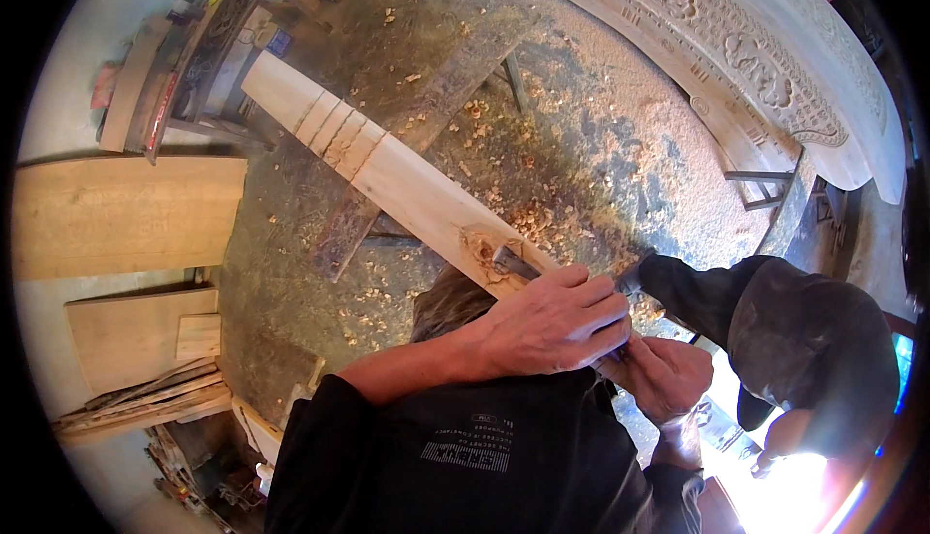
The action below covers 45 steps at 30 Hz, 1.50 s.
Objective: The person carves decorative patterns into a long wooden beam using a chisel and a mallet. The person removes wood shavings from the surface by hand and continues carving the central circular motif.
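Note:
A long pale wooden plank (417, 180) runs from the upper left toward my body. Several grooves cross its far part, and a rough carved hollow (477, 241) lies near its close end. The wide metal blade of a gouge (516, 263) rests in that hollow, tilted. My left hand (567, 319) is closed over the gouge's shaft, close behind the blade. At the rear end my right hand (670, 376) is closed round the handle, which both hands mostly hide.
A person in a dark cap (823, 340) leans in at the right, a dark sleeve (702, 297) reaching near the plank's end. Large carved panels (736, 49) stand at upper right. A low bench (436, 98) crosses under the plank. Shavings (484, 171) litter the floor; boards (126, 214) lean left.

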Available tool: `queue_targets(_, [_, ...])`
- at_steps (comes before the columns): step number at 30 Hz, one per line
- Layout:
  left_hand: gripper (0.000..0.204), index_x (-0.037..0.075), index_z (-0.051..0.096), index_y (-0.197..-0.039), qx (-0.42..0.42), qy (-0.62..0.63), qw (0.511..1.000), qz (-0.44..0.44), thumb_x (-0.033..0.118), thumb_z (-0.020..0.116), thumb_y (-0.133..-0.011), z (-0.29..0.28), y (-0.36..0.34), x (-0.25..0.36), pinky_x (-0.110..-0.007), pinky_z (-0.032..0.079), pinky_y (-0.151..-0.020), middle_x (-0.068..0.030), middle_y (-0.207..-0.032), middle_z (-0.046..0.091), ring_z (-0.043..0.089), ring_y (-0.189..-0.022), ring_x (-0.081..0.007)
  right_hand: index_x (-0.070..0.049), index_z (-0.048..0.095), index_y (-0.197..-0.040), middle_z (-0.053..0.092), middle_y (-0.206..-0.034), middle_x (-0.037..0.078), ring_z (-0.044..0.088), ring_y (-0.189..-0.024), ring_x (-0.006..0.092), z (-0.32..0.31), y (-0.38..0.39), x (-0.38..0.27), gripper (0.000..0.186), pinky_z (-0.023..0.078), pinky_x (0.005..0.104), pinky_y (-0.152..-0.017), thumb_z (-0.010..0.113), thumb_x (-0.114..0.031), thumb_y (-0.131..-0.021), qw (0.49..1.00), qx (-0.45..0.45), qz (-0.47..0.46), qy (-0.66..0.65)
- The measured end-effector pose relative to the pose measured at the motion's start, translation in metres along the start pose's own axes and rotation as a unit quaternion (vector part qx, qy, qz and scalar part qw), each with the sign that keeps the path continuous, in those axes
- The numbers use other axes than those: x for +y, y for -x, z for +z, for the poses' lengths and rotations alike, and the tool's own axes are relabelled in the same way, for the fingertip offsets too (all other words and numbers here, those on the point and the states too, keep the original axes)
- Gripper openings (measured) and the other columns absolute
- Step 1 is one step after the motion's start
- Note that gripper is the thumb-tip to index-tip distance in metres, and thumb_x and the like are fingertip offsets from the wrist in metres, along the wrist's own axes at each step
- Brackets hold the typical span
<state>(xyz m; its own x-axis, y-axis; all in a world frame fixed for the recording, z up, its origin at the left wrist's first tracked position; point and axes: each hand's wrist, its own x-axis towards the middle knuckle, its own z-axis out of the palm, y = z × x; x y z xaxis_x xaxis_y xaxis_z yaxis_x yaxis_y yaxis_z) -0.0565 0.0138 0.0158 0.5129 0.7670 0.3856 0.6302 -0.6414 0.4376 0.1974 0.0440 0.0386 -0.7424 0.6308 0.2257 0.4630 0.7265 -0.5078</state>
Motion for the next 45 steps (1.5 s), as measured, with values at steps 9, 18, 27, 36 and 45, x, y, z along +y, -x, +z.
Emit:
queue_targets(9, [0.023, 0.008, 0.065, -0.101, 0.013, 0.020, 0.999, -0.026, 0.023, 0.071, -0.085, 0.001, -0.005, 0.000, -0.038, 0.048, -0.083, -0.0052, -0.096, 0.056, 0.060, -0.096, -0.0228, 0.002, 0.082, -0.105, 0.077, -0.081, 0.015, 0.076, -0.067, 0.0272, 0.005, -0.003, 0.005, 0.025, 0.058, 0.0329, -0.057, 0.085, -0.007, -0.081, 1.000, 0.022, -0.018, 0.000])
queue_targets(18, [0.023, 0.008, 0.064, -0.100, 0.012, 0.033, 0.999, -0.029, 0.022, 0.072, -0.084, 0.001, -0.005, 0.002, -0.039, 0.049, -0.084, -0.0059, -0.096, 0.056, 0.060, -0.096, -0.0241, -0.003, 0.082, -0.110, 0.074, -0.082, 0.011, 0.071, -0.063, 0.0260, -0.003, -0.004, -0.003, 0.037, 0.051, 0.0360, -0.053, 0.084, -0.003, -0.073, 1.000, 0.017, 0.008, -0.013])
queue_targets(27, [0.026, 0.005, 0.067, -0.086, 0.122, 0.003, 0.989, -0.078, 0.027, 0.081, -0.086, 0.011, -0.018, 0.003, -0.041, 0.053, -0.083, -0.0090, -0.095, 0.063, 0.066, -0.093, -0.0275, -0.003, 0.079, -0.101, 0.074, -0.082, 0.012, 0.071, -0.065, 0.0287, -0.003, -0.008, -0.006, 0.029, 0.053, 0.0369, -0.056, 0.083, 0.001, -0.073, 0.999, 0.020, 0.014, -0.033])
queue_targets(36, [0.030, 0.008, 0.061, -0.076, 0.103, 0.014, 0.986, -0.127, 0.024, 0.078, -0.095, 0.017, -0.016, 0.009, -0.036, 0.050, -0.064, -0.0073, -0.075, 0.059, 0.064, -0.067, -0.0231, 0.000, 0.078, -0.100, 0.075, -0.082, 0.014, 0.072, -0.066, 0.0307, 0.001, -0.006, -0.005, 0.027, 0.054, 0.0380, -0.058, 0.081, 0.004, -0.073, 0.999, 0.009, 0.018, -0.049])
queue_targets(45, [0.026, 0.007, 0.064, -0.079, 0.077, -0.003, 0.989, -0.130, 0.021, 0.077, -0.096, 0.017, -0.015, 0.009, -0.036, 0.049, -0.065, -0.0068, -0.076, 0.059, 0.064, -0.068, -0.0222, 0.002, 0.079, -0.100, 0.074, -0.082, 0.014, 0.072, -0.065, 0.0295, 0.009, -0.006, -0.001, 0.028, 0.053, 0.0375, -0.057, 0.080, 0.003, -0.072, 0.998, 0.017, 0.007, -0.061])
